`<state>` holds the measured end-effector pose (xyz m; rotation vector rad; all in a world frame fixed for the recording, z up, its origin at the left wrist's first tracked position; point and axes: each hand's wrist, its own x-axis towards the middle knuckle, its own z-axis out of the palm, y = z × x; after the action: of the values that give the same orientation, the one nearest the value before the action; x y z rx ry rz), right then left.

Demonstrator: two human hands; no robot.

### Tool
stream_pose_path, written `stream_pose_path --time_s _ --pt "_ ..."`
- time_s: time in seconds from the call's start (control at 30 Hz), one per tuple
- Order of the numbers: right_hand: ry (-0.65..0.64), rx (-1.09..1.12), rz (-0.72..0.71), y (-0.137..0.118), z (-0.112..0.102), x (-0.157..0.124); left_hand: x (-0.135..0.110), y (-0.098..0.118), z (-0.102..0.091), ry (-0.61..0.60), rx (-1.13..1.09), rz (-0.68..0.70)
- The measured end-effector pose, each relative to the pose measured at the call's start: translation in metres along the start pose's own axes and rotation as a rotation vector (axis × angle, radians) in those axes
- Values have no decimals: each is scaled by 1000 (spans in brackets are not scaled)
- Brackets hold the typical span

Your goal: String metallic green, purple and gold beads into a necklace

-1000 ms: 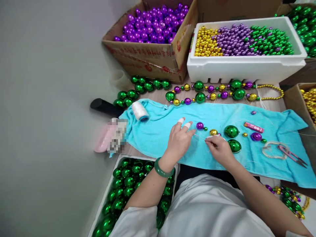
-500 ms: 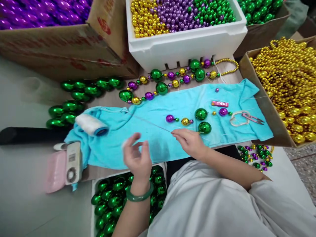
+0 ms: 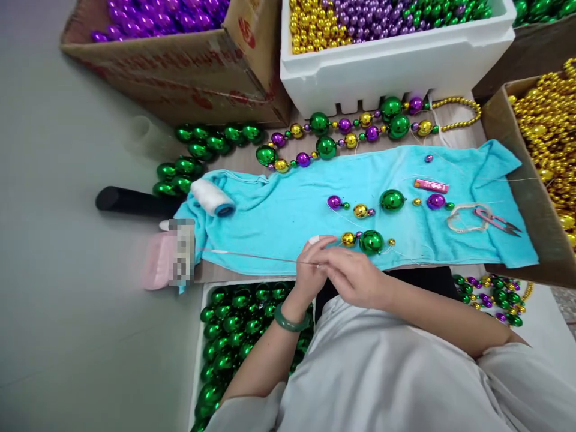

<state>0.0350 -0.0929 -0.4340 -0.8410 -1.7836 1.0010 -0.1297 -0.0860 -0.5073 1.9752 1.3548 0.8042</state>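
Observation:
My right hand (image 3: 355, 277) is closed, pinching one end of a long thin needle (image 3: 256, 257) that points left over the blue towel (image 3: 279, 210). My left hand (image 3: 310, 270) meets it, fingers bent together and touching the right fingertips; what they hold is hidden. White tape wraps one left finger. Just beyond the hands lie a gold bead (image 3: 348, 239), a large green bead (image 3: 371, 242) and a small gold bead (image 3: 392, 242), with thin thread around them. Behind these, a row includes a purple bead (image 3: 333, 202) and another large green bead (image 3: 392, 200).
A thread spool (image 3: 212, 198) lies on the towel's left; a pink lighter (image 3: 431, 186) and pink-handled snips (image 3: 497, 221) on its right. A finished bead necklace (image 3: 326, 147) stretches behind. Around stand a white foam box (image 3: 396, 72), a cardboard box (image 3: 180, 72) and a tray of green beads (image 3: 252, 327).
My left hand has moved right to meet my right hand. The gold and green beads nearest the hands now show more fully. The camera view has shifted left.

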Motion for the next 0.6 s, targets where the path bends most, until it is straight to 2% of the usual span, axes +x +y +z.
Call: stream_pose_path --time_s 0.07,0.13,0.17,0.23,0.3,0.37,0.47,0.6 --pt "109 128 73 -5 -19 3 5 6 -1 17 -30 -22" --pt "272 245 160 -10 -44 5 11 16 1 69 -56 -43" --pt "359 286 183 -13 -57 7 14 21 3 76 -74 -22" --pt "477 308 204 -19 -81 8 21 32 9 3 -99 88" --pt "502 315 237 -28 -98 7 27 41 19 -142 -57 187" --pt "490 343 264 -37 -109 4 34 47 29 -241 24 198" --pt "511 381 266 -52 -116 3 42 53 40 -259 81 150" --pt "589 419 244 -67 -126 4 46 62 43 -291 81 177"
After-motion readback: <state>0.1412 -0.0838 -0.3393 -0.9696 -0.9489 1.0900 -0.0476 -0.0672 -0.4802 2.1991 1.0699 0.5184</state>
